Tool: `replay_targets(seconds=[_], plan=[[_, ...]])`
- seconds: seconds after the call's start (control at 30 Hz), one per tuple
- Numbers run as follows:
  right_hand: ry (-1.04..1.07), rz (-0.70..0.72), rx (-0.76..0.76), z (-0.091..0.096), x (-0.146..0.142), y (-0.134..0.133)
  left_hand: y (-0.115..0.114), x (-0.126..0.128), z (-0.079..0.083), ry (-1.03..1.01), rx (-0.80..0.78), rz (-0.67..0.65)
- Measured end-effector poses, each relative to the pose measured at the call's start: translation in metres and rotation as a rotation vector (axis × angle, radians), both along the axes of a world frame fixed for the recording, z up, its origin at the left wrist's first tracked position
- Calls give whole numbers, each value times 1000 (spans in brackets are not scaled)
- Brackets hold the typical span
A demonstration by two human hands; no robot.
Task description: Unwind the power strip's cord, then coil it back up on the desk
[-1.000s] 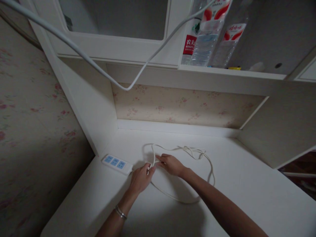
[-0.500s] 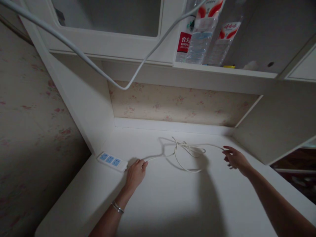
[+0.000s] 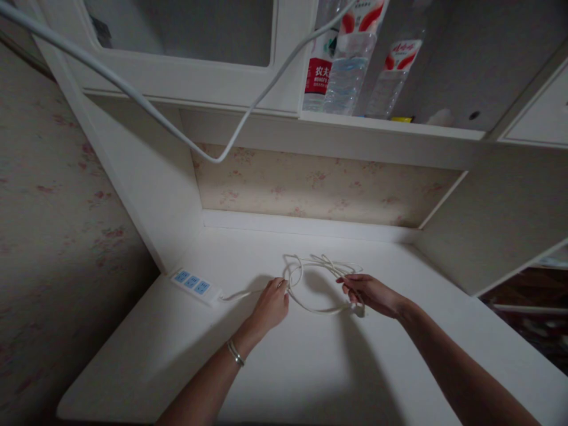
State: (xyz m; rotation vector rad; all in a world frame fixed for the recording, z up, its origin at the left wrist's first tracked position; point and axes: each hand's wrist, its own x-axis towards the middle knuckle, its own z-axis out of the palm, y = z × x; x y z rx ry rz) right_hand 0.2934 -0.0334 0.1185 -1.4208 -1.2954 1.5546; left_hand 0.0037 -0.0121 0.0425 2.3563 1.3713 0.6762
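Observation:
A white power strip with blue socket faces lies at the left of the white desk. Its pale power cord runs right to my left hand, whose fingers are closed round it. Beyond that hand the cord spreads into loose loops on the desk. My right hand pinches the cord at the right side of these loops. A plug-like end hangs just below the right fingers, partly hidden by them. A silver bracelet circles my left wrist.
A thick white cable droops across the upper view, close to the camera. Plastic bottles stand on a shelf above the desk. Cabinet side panels and floral wallpaper bound the work area.
My left hand has slid right along the cord, away from the power strip. My right hand has come left and nearer, bringing its end of the cord to the loops.

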Motion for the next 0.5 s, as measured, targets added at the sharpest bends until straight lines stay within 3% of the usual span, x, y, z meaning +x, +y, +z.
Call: replay_targets(seconds=[0.1, 0.23, 0.37, 0.5], plan=[[86, -18, 12, 5, -21, 2, 10, 19, -2, -34, -89, 9], [-7, -25, 105, 27, -31, -6, 20, 24, -4, -108, -173, 52], [11, -146, 209, 45, -17, -13, 20, 21, 3, -143, -216, 19], [84, -332, 245, 48, 7, -13, 14, 20, 15, -190, -209, -27]])
